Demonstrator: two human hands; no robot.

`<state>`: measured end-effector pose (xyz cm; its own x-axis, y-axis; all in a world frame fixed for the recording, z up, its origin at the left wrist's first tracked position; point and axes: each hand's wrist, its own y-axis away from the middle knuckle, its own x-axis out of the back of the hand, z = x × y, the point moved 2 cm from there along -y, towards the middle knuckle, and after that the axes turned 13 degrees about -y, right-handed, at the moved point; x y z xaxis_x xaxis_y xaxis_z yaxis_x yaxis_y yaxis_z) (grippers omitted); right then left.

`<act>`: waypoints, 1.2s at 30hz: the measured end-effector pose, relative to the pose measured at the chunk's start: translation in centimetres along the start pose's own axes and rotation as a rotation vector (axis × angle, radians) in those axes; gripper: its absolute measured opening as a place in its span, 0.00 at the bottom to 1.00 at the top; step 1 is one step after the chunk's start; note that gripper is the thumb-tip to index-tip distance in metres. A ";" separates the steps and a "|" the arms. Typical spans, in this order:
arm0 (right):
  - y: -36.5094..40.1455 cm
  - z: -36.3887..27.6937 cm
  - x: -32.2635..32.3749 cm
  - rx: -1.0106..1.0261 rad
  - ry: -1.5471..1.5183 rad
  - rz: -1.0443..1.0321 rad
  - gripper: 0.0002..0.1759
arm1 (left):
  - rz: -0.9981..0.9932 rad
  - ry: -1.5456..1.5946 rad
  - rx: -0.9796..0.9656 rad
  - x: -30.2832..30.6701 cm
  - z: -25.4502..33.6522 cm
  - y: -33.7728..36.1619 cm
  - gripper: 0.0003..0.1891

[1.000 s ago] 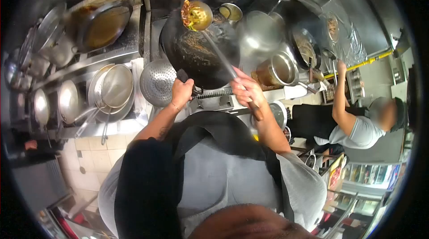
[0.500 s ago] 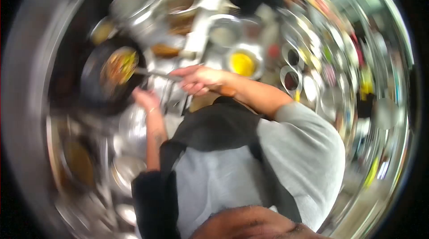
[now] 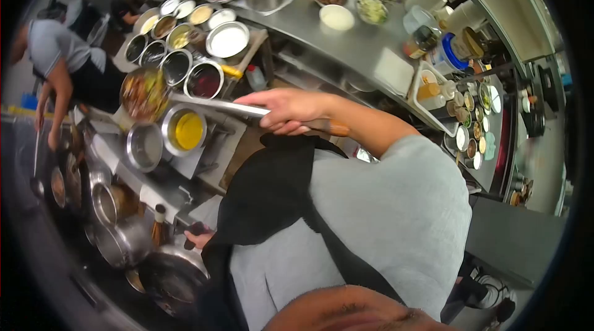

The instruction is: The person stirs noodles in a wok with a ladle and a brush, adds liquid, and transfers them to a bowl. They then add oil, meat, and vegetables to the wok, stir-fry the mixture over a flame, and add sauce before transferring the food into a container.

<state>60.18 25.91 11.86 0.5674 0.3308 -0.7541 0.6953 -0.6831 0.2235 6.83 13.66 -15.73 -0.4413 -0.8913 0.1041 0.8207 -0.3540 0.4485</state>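
My right hand (image 3: 291, 111) is closed round the handle of a long metal ladle (image 3: 213, 104) with a wooden end. The ladle's bowl is heaped with mixed cooked food (image 3: 144, 94) in brown, green and orange. It hangs beside a steel bowl of yellow liquid (image 3: 189, 130) and near a pot of dark red sauce (image 3: 203, 80). My left hand (image 3: 199, 238) is low by my side, mostly hidden by my apron, with fingers curled at something dark that I cannot make out. Just below it sits a black wok (image 3: 173, 275).
Pots of sauces and a white-filled pot (image 3: 227, 39) crowd the stand ahead. A steel counter (image 3: 297, 37) behind carries bowls of chopped ingredients. Steel pots (image 3: 124, 241) line the stove at left. A co-worker (image 3: 59, 59) stands at far left, reaching over the stove.
The view has swung to the right, away from the stove. The ladle has come up out of the wok loaded with food. My left hand has dropped back towards my side.
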 end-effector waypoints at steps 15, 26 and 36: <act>28.1 -2.5 17.1 0.245 0.316 1.079 0.40 | -0.429 -0.432 -0.026 -17.0 -6.4 19.6 0.22; 28.2 2.0 23.6 0.255 0.834 1.280 0.39 | -0.420 -0.812 -0.259 -20.9 -5.3 23.7 0.26; 29.7 -0.1 20.6 0.162 1.063 1.416 0.42 | -0.456 -0.865 -0.330 -22.4 -6.8 24.0 0.27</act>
<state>92.61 12.51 3.06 0.6961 -0.3180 0.6437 -0.5411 -0.8217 0.1791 38.86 23.22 -13.35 -0.7382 -0.1904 0.6471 0.5112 -0.7838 0.3526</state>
